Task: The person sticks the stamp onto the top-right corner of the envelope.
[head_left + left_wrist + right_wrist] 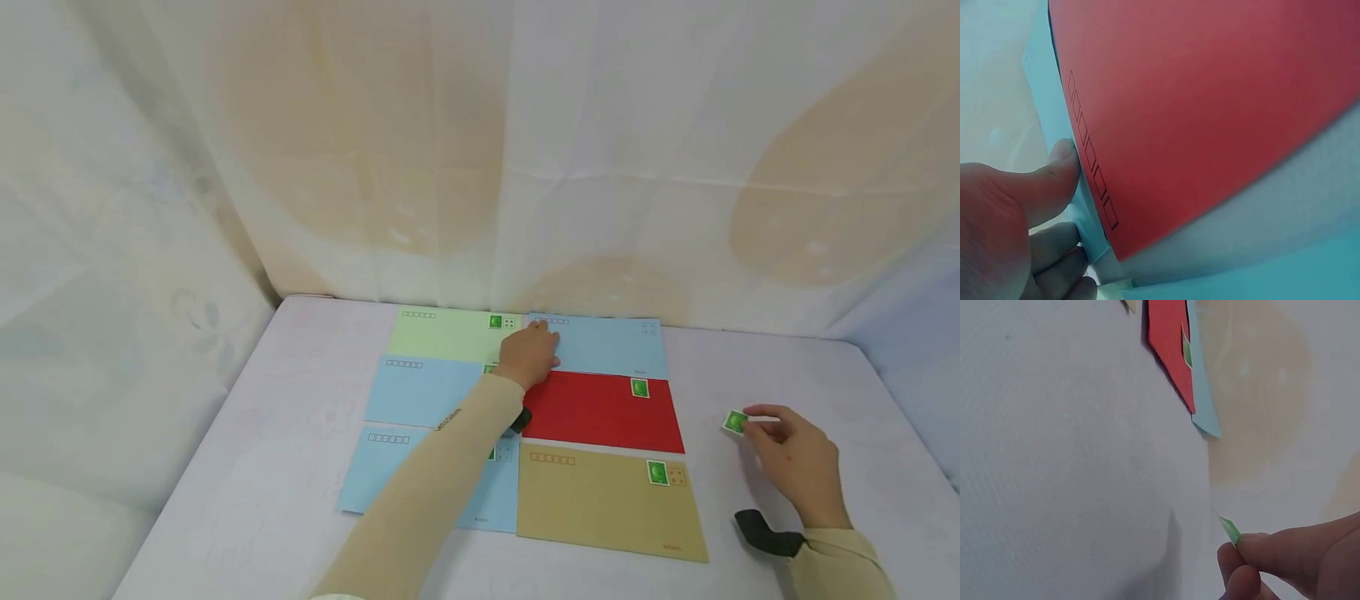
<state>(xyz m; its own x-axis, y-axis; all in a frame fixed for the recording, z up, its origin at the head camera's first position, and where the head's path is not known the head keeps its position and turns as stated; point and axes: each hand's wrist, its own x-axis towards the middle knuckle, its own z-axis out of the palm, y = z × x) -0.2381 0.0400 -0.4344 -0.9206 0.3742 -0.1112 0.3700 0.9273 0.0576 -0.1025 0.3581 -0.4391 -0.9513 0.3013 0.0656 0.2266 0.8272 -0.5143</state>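
My left hand (528, 355) rests at the left end of the upper right light-blue envelope (611, 346), its fingertips on that envelope near the row of printed boxes. In the left wrist view, the thumb (1054, 178) lies over the blue paper beside the red envelope (1210, 106). My right hand (801, 458) pinches a green postage stamp with a white border (735, 422) between thumb and fingertips, right of the envelopes and above the table. In the right wrist view the stamp (1230, 530) shows nearly edge-on. The upper right blue envelope's corner bears only a printed square.
A pale green envelope (442, 332), two more blue envelopes (420, 396) and a tan envelope (600, 508) lie beside the red one in two columns, with green stamps at their upper right corners. The left forearm (431, 492) covers part of them. A patterned curtain (600, 167) stands behind the table.
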